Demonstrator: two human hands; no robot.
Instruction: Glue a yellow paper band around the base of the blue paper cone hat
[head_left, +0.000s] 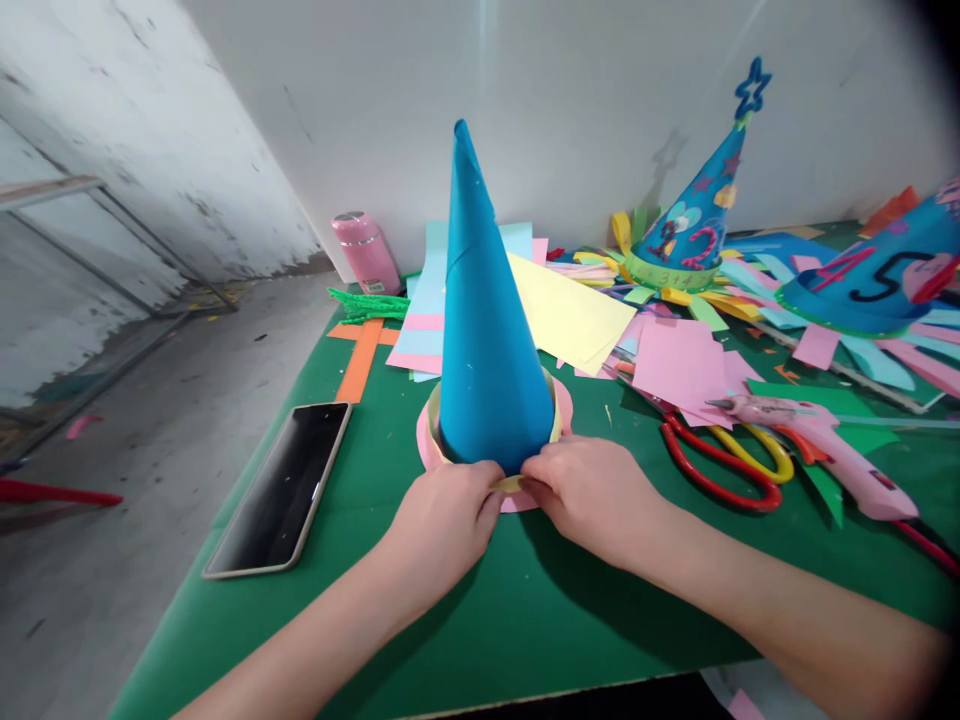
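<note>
A tall blue paper cone (491,350) stands upright on the table in front of me. Around its base runs a pale yellow paper band (558,405), and a pink paper brim (517,502) spreads out beneath. At the front of the base, my left hand (450,505) pinches the yellow band between thumb and fingers. Close beside it, my right hand (589,490) pinches the same band just right of the cone's front. My fingers hide part of the band and brim there.
Left lies a phone (281,490); behind it stand a pink bottle (367,252) and green pipe cleaners (371,305). Rightward are red-and-yellow scissors (716,480), a pink glue gun (832,445), pink paper (679,365), yellow sheets (570,310) and two decorated cone hats (694,215).
</note>
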